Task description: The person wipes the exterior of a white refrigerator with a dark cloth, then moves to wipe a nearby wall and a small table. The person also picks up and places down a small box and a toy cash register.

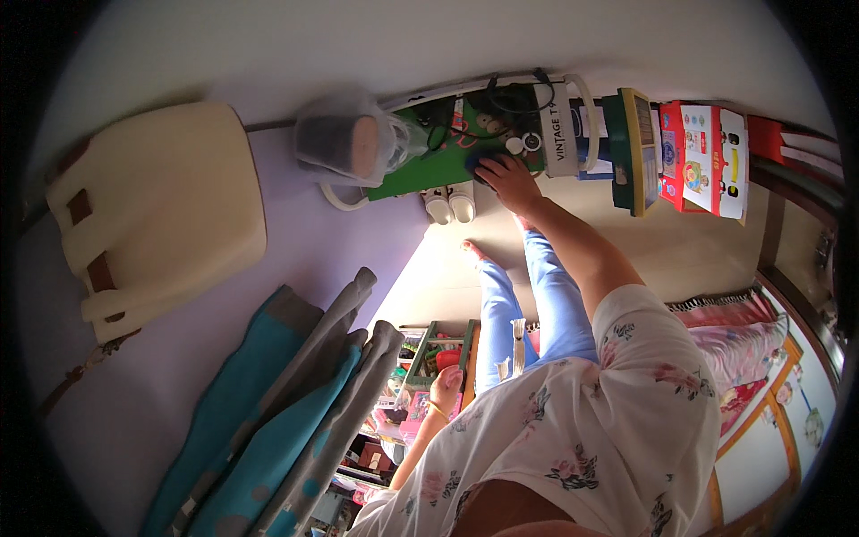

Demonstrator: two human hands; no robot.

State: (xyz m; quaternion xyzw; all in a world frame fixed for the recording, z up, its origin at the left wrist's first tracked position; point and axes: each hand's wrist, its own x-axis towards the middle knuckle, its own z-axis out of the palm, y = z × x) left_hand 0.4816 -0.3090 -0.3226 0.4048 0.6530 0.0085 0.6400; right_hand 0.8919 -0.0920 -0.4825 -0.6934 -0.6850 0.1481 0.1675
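My right hand (513,184) reaches forward onto a green-topped shelf (419,171). Its fingers rest over a small dark blue object (480,164), mostly covered by the hand, so its kind is unclear. Just beyond that hand stand a small round white-and-black device (531,141) and several small rounded items (486,124). Black cables (520,107) lie across the shelf's back. Low by my left side hangs my left hand (446,389), its fingers curled; whether it holds something pink cannot be made out.
A plastic-wrapped item (339,144) sits at the shelf's left end. White clogs (449,205) stand below. Right of the shelf are a green-and-yellow box (631,151) and a red-and-white carton (711,161). A cream bag (164,215) and teal-grey curtains (282,409) hang at left.
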